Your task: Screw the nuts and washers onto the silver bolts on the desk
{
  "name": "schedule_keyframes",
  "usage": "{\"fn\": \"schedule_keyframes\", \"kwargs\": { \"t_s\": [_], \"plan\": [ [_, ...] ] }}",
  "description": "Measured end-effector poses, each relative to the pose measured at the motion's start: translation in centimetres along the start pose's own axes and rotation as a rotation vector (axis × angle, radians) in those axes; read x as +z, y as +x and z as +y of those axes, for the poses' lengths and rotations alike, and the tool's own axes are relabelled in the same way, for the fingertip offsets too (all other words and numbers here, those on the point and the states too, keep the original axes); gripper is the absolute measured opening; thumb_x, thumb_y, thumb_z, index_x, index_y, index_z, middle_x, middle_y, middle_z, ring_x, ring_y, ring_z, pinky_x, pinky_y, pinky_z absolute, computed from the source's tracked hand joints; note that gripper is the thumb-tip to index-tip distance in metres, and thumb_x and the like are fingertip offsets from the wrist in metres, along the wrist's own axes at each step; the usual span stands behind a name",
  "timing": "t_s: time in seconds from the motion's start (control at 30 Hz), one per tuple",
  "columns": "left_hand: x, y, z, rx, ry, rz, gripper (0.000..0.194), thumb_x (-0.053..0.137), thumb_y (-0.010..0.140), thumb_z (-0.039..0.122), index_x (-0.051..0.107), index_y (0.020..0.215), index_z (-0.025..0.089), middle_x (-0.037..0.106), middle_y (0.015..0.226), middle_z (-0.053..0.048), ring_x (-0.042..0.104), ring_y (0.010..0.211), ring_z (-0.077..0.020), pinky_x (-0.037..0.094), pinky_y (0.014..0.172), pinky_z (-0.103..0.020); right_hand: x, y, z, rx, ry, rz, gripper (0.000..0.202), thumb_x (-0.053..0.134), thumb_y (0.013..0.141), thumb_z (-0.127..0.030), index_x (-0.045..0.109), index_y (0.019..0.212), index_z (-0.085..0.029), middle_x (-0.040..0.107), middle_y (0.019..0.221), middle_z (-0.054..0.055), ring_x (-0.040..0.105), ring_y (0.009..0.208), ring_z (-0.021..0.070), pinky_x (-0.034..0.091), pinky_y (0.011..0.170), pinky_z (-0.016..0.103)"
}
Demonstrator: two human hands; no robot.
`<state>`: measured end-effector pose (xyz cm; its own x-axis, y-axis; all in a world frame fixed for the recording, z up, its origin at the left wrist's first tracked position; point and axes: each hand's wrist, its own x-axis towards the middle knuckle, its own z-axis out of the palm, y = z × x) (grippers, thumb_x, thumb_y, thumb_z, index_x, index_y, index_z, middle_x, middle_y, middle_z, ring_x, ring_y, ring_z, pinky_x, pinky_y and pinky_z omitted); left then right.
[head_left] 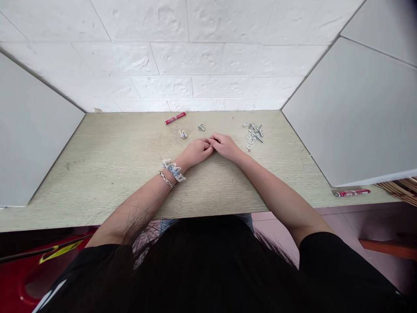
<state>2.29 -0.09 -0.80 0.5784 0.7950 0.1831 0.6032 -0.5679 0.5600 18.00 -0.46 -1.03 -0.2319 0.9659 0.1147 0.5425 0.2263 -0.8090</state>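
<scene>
My left hand (197, 152) and my right hand (225, 147) meet over the middle of the table, fingertips pinched together. A tiny glint of a small metal piece (211, 145) shows between them; the fingers hide most of it, so its kind is unclear. Just beyond my hands lie two bolts fitted with washers or nuts, one bolt (183, 134) nearer my left hand and another bolt (201, 127) farther back. To the right of my right hand is a loose pile of bolts, nuts and washers (254, 132), with a flat washer (249, 147) at its near edge.
A red marker-like tube (175, 118) lies near the white brick-patterned wall (208, 61). A similar red tube (352, 192) rests at the table's right front, by a wicker edge (399, 190). Grey panels stand left (35, 134) and right (361, 117) of the wooden table (124, 174).
</scene>
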Motion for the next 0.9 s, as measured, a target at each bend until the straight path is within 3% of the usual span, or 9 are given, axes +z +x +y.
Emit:
{"fn": "schedule_keyframes", "kwargs": {
  "t_s": [0.67, 0.9],
  "plan": [
    [0.08, 0.05, 0.02, -0.013, 0.009, 0.006, 0.042, 0.043, 0.09, 0.027, 0.058, 0.052, 0.016, 0.066, 0.079, -0.006, 0.056, 0.066, -0.0124, 0.046, 0.071, -0.028, 0.0, 0.01, 0.21, -0.008, -0.004, -0.005, 0.017, 0.044, 0.083, -0.031, 0.047, 0.069, -0.021, 0.055, 0.07, -0.001, 0.046, 0.07, 0.0138, 0.036, 0.068, 0.027],
    [-0.01, 0.01, 0.1, -0.009, 0.035, 0.051, 0.039, 0.041, 0.091, 0.025, 0.061, 0.059, 0.015, 0.068, 0.081, -0.007, 0.059, 0.071, -0.0142, 0.045, 0.071, -0.027, -0.11, -0.07, 0.13, -0.043, 0.069, 0.003, 0.024, 0.044, 0.085, -0.04, 0.05, 0.073, -0.02, 0.056, 0.073, -0.001, 0.048, 0.073, 0.0139, 0.039, 0.072, 0.028]
  ]
}}
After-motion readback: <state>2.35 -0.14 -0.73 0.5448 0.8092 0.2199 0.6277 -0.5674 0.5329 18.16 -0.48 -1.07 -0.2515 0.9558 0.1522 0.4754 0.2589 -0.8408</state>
